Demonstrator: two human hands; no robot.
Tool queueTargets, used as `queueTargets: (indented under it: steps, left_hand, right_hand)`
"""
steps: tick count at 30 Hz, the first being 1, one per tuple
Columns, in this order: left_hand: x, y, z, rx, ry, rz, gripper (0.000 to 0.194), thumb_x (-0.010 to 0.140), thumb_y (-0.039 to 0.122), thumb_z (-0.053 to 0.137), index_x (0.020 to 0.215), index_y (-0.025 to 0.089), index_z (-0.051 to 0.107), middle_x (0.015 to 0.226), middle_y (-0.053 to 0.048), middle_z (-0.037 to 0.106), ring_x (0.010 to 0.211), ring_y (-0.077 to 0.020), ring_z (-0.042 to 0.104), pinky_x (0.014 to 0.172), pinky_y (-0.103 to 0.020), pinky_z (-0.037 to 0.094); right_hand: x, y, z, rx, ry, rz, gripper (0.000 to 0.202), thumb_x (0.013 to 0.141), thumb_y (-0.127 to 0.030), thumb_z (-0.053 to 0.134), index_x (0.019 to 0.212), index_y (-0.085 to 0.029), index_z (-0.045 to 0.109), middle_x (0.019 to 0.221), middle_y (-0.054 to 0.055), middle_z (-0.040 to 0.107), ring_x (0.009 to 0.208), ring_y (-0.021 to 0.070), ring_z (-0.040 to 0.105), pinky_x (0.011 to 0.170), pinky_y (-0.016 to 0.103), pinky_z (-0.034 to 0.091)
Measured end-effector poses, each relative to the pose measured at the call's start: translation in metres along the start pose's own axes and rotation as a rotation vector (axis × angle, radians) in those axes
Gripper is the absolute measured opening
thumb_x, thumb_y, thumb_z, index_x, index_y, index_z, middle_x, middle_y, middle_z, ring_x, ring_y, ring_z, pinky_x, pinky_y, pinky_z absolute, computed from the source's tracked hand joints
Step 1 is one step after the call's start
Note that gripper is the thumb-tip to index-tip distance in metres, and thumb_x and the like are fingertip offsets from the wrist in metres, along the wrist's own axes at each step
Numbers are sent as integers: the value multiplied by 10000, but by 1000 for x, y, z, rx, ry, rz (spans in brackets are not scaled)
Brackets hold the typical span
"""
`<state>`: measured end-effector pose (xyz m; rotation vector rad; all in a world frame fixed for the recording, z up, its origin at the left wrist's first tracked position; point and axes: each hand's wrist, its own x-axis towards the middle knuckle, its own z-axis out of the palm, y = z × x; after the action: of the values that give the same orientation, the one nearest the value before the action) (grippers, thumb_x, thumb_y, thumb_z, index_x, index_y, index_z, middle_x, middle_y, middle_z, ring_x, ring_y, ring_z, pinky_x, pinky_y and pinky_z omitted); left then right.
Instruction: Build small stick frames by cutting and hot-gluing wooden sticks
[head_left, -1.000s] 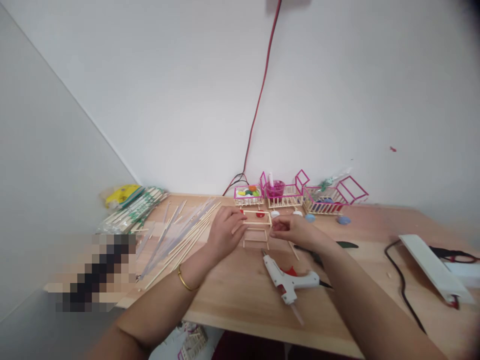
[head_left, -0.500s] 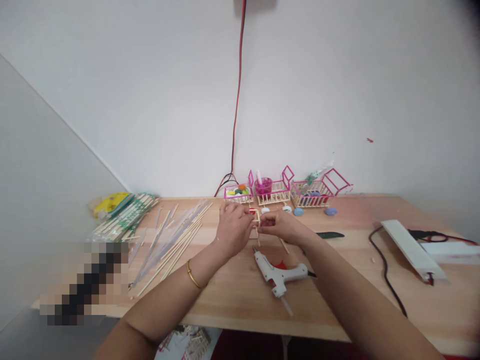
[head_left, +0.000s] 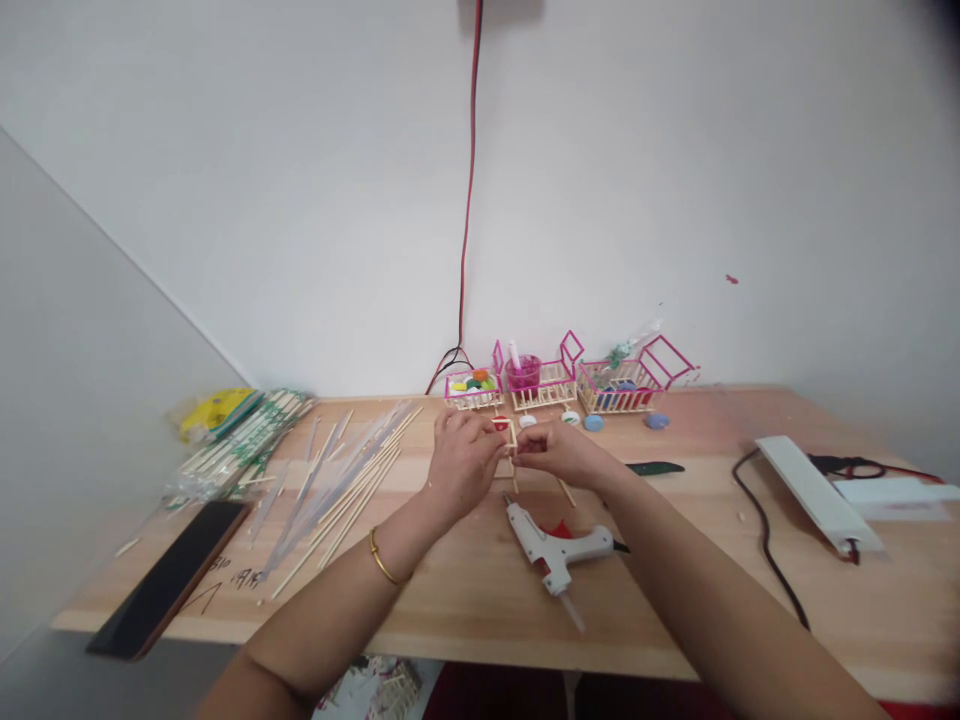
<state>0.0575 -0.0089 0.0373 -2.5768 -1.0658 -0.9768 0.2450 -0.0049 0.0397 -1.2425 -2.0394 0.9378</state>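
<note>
The glue gun point(head_left: 556, 552) lies nearest on the wooden table point(head_left: 450, 620), at five o'clock from the small stick frame point(head_left: 513, 432), its nozzle toward the hands; the dark phone point(head_left: 171, 578) sits at eight o'clock, by the table's edge. Beyond the gun, the frame is caught between the two hands — the left hand point(head_left: 466, 462) has its fingertips drawn in on the nine o'clock side, the right hand point(head_left: 559, 452) pinches narrowly at three o'clock (fingers cover much of the frame, so the exact contacts are hard to tell). Loose sticks point(head_left: 360, 492) fan out toward nine o'clock; the white power strip point(head_left: 817, 492) lies out at three. Farthest — from eleven round to two o'clock — stand pink-rimmed stick baskets point(head_left: 544, 390), one with a pink cup point(head_left: 523, 374) beside it.
</note>
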Motion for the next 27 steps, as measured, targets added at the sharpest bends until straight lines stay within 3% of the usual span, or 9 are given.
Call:
queueTargets:
  steps: [9,12,17,22,27]
  left_hand:
    - [0,2,0,-5,-14,-15,160,841,244,493,866,214,648,921,-60,613,914,-205,465,914,-449,279]
    - [0,-1,-1,-45,-8,-27,174,828,277,521,949,218,632,984,-66,611,960,-219,465,928,-459,286]
    - [-3,-22,-15,-211,-18,-75,547,727,335,654,1222,181,479,1179,-118,531,1119,-246,429,962,-436,339]
    - [-16,-47,-19,-421,-133,-221,727,663,249,710,1309,218,377,1309,-125,445,1198,-251,411,1000,-460,330]
    - [-27,-55,-6,-760,-201,-423,731,629,233,733,1287,206,416,1236,-118,510,1094,-221,508,930,-396,408]
  right_hand:
    - [1,0,0,11,-10,16,156,699,-311,598,643,-166,607,572,-33,547,567,109,468,542,227,341]
    - [1,1,1,46,-22,6,176,706,-338,595,658,-169,612,585,-27,561,576,115,486,556,235,363]
    - [1,5,2,76,-43,-1,200,697,-365,611,666,-168,597,601,-20,574,585,121,509,566,244,389]
    - [4,14,3,77,-61,11,214,684,-377,637,681,-168,590,614,-15,573,594,122,520,571,248,400]
    - [4,17,1,61,-72,26,236,682,-398,641,711,-170,590,620,-14,576,597,124,522,576,253,404]
